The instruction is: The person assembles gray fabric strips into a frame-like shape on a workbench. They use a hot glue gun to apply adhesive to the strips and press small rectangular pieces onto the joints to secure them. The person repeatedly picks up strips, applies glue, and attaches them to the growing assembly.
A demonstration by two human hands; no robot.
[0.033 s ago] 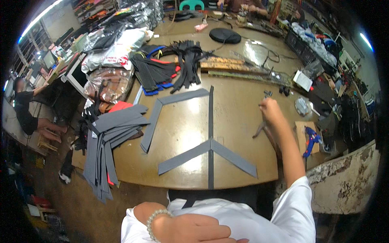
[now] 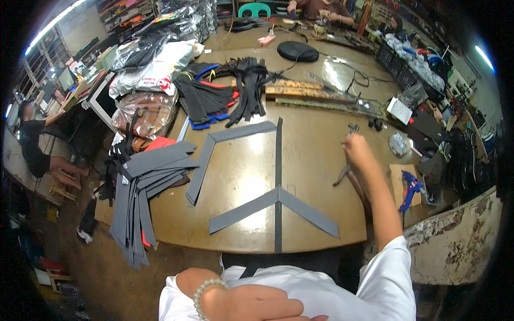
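My right hand [image 2: 357, 148] reaches over the right side of the table, fingers closed. A small dark metal piece [image 2: 353, 127] shows just past its fingertips; what the fingers hold, if anything, is hidden. Beside the wrist lies a curved brown strip [image 2: 342, 174]. My left hand [image 2: 257, 302], with a beaded bracelet at its wrist, is curled in front of my torso, its palm hidden. Before me, two grey strips [image 2: 243, 212] meet in a peak on a narrow black strip [image 2: 278, 160]. Further left lies a bent grey strip [image 2: 201, 170].
A pile of grey strips [image 2: 155, 166] overhangs the table's left edge. Black strips [image 2: 249, 85], a wooden bar [image 2: 300, 90] and a black coil [image 2: 297, 51] lie further back. A blue glue gun [image 2: 411, 190] rests at right. Other people sit at left and at the far end.
The view has tilted slightly upward, showing more of the person at the far end. My hands and the strips look otherwise the same.
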